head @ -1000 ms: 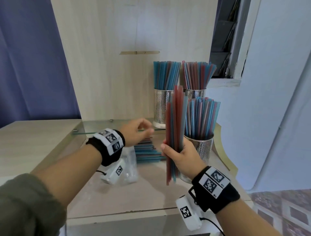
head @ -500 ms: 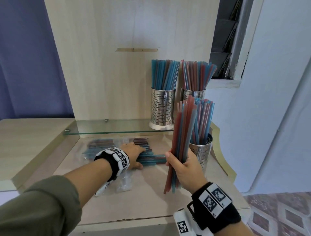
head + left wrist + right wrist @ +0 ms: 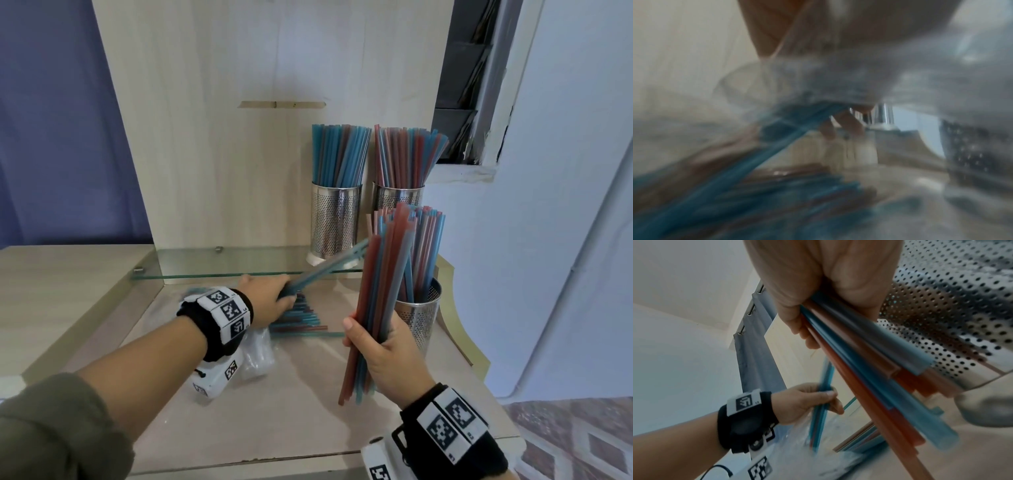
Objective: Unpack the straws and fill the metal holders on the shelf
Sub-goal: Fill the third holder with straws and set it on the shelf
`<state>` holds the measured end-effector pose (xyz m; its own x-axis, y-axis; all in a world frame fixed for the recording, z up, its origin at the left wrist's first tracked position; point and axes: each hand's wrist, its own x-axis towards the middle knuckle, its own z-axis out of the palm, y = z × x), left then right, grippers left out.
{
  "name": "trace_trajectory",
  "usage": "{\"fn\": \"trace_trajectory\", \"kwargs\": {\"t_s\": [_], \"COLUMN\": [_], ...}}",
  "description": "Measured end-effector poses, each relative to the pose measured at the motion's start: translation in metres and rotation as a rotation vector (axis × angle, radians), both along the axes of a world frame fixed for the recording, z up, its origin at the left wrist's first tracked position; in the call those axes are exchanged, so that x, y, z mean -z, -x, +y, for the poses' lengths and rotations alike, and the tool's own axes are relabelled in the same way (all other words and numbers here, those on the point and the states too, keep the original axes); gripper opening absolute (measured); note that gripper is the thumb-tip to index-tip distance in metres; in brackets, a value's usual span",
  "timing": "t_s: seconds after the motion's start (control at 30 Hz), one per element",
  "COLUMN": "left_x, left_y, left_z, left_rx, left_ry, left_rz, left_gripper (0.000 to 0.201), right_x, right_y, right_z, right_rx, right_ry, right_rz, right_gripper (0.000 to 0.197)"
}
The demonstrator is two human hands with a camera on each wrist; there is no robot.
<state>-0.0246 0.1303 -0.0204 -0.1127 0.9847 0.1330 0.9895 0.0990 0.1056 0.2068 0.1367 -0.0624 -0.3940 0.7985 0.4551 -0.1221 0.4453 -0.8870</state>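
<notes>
My right hand [image 3: 380, 346] grips an upright bundle of red and blue straws [image 3: 383, 287] just left of the near metal holder [image 3: 419, 317], which stands on the lower shelf with straws in it. My left hand [image 3: 270, 298] pinches a few blue straws [image 3: 325, 269], lifted at a slant off the loose pile of straws [image 3: 301, 320] on the shelf. The right wrist view shows that left hand [image 3: 818, 400] pinching the blue straws [image 3: 823, 402]. Two more holders, the left one [image 3: 335, 219] and the right one [image 3: 397, 197], stand full on the glass shelf [image 3: 222, 263]. The left wrist view is blurred.
Clear plastic packaging [image 3: 255, 356] lies crumpled under my left wrist. A wooden back panel [image 3: 257, 102] rises behind the shelves. A blue curtain [image 3: 58, 120] hangs at the left, a white wall [image 3: 565, 205] stands at the right. The wooden shelf's front edge [image 3: 257, 460] is near me.
My left hand reached down to the loose pile, then lifted a few blue straws toward the right. My right hand lowered its bundle and tilted it beside the near holder.
</notes>
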Motion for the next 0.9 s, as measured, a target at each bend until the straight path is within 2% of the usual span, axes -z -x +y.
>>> {"fn": "trace_trajectory", "kwargs": {"t_s": [0.07, 0.13, 0.2, 0.37, 0.4, 0.47, 0.57, 0.67, 0.8, 0.9], "left_x": [-0.016, -0.032, -0.049, -0.086, -0.090, -0.095, -0.078, -0.039, 0.001, 0.017], "left_y": [0.003, 0.008, 0.010, 0.005, 0.003, -0.005, -0.021, -0.034, -0.042, -0.045], "left_z": [-0.006, -0.012, -0.020, -0.038, -0.041, -0.047, -0.052, -0.051, -0.050, -0.049], "left_rx": [0.026, 0.100, 0.193, 0.300, 0.322, 0.380, 0.416, 0.325, 0.286, 0.323], "left_ry": [-0.061, -0.161, -0.294, -0.555, -0.565, -0.535, -0.388, -0.269, -0.299, -0.247], "left_rz": [-0.111, -0.302, -0.462, -0.793, -0.869, -1.036, -1.247, -1.186, -1.063, -0.934], "left_gripper": [0.014, 0.006, 0.013, 0.008, 0.005, 0.016, 0.025, 0.034, 0.012, 0.013], "right_x": [0.000, -0.002, -0.003, -0.007, -0.008, -0.010, -0.014, -0.014, -0.014, -0.016], "right_y": [0.002, 0.005, 0.008, 0.019, 0.021, 0.025, 0.030, 0.034, 0.033, 0.031], "right_z": [0.001, 0.001, 0.001, 0.000, 0.001, 0.001, 0.000, -0.002, -0.003, -0.002], "right_rx": [-0.014, -0.030, -0.040, -0.033, -0.024, -0.018, -0.033, -0.046, -0.050, -0.057], "right_ry": [0.000, -0.007, -0.020, -0.010, -0.002, 0.001, -0.006, -0.004, 0.034, 0.041], "right_rz": [-0.005, -0.018, -0.032, -0.023, -0.016, 0.015, 0.062, 0.109, 0.185, 0.182], "right_gripper": [0.013, 0.008, 0.008, 0.011, 0.011, 0.015, 0.024, 0.021, 0.023, 0.024]}}
